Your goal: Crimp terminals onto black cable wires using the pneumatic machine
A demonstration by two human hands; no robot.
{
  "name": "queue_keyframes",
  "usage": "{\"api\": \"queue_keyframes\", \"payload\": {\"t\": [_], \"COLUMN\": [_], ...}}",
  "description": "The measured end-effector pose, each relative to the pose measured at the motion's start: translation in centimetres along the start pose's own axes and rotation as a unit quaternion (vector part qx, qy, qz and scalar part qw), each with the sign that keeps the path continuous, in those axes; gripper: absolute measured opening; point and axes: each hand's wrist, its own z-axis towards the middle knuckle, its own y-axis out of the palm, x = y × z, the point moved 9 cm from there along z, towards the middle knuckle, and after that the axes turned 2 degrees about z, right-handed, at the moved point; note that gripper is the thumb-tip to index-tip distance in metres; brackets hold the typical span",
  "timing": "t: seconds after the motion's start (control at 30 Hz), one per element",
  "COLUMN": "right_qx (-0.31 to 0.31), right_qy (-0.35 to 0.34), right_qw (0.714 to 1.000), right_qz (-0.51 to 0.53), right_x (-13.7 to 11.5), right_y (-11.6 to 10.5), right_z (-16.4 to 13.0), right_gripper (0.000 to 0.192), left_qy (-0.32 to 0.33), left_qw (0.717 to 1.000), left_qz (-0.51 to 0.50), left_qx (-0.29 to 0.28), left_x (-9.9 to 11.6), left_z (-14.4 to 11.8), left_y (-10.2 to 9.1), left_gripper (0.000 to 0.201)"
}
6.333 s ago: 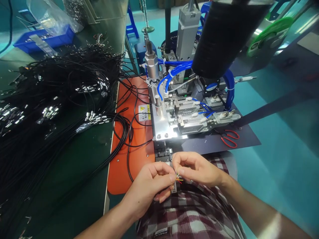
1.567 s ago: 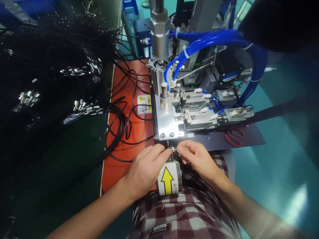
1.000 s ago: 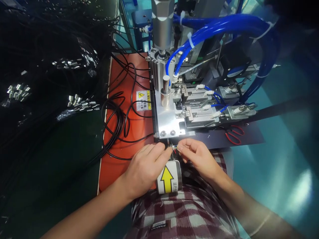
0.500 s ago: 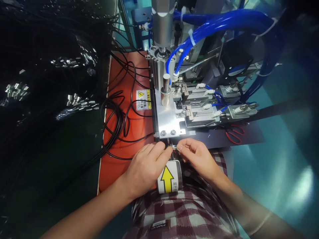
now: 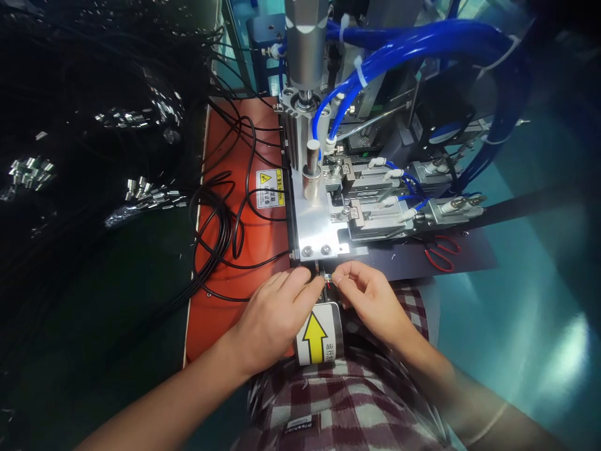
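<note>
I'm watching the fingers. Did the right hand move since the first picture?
Yes. The right hand moved forward, from over the checked shirt to the machine's metal plate.

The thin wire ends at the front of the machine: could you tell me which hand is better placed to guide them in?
Probably the right hand: its fingertips pinch the wire ends just below the metal plate. The left hand presses beside them, apparently steadying the cable.
</note>
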Motion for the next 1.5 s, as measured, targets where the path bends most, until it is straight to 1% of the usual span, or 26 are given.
{"api": "queue_keyframes", "payload": {"t": [0.1,0.27,0.37,0.47,0.57,0.67,0.73,0.83,0.93,1.0,1.07,1.2,1.33,1.5], "right_qx": [0.015,0.077,0.085,0.085,0.08,0.059,0.055,0.071,0.088,0.089,0.089,0.097,0.088,0.08], "right_qy": [-0.026,-0.112,-0.137,-0.141,-0.12,-0.089,-0.095,-0.156,-0.241,-0.269,-0.262,-0.226,-0.214,-0.168], "right_qw": [0.999,0.988,0.98,0.977,0.984,0.992,0.991,0.978,0.949,0.934,0.931,0.937,0.938,0.959], "right_qz": [-0.011,-0.078,-0.12,-0.134,-0.1,-0.071,-0.078,-0.117,-0.181,-0.219,-0.236,-0.249,-0.259,-0.215], "right_x": [-0.5,-2.3,-2.6,-2.4,-1.8,-1.2,-1.3,-2.4,-3.9,-4.4,-4.4,-4.0,-4.1,-3.8], "right_y": [-0.4,-1.0,-0.8,-0.7,-0.7,-0.5,-0.4,-0.5,-0.4,-0.2,-0.1,-0.4,-0.3,-0.5], "right_z": [-0.2,-0.7,-0.8,-0.9,-0.7,-0.5,-0.5,-0.9,-1.6,-2.0,-2.0,-1.9,-1.8,-1.2], "right_gripper": [0.019,0.013,0.012,0.013,0.013,0.013,0.011,0.008,0.006,0.007,0.009,0.008,0.009,0.008], "left_qy": [0.006,0.008,0.009,0.009,0.009,0.008,0.005,0.005,0.005,0.003,0.0,0.0,-0.003,-0.004], "left_qw": [1.0,1.0,1.0,1.0,1.0,1.0,1.0,1.0,1.0,1.0,1.0,1.0,1.0,1.0], "left_qz": [-0.008,-0.012,-0.015,-0.014,-0.016,-0.019,-0.021,-0.02,-0.019,-0.019,-0.02,-0.017,-0.017,-0.024], "left_qx": [-0.004,0.001,0.005,0.006,0.007,0.008,0.006,0.006,0.011,0.008,0.004,0.003,0.0,-0.002], "left_x": [0.1,0.1,0.1,0.0,0.0,0.0,0.0,0.0,-0.1,-0.1,-0.1,-0.1,-0.1,-0.1], "left_z": [0.0,0.1,0.1,0.1,0.1,0.1,0.0,0.0,0.1,0.1,0.1,0.1,0.1,0.2], "left_y": [0.1,0.0,-0.1,-0.2,-0.2,-0.1,0.0,0.0,-0.1,-0.1,-0.1,0.0,0.2,0.1], "left_gripper": [0.027,0.027,0.026,0.026,0.027,0.027,0.027,0.027,0.027,0.028,0.028,0.028,0.029,0.029]}}
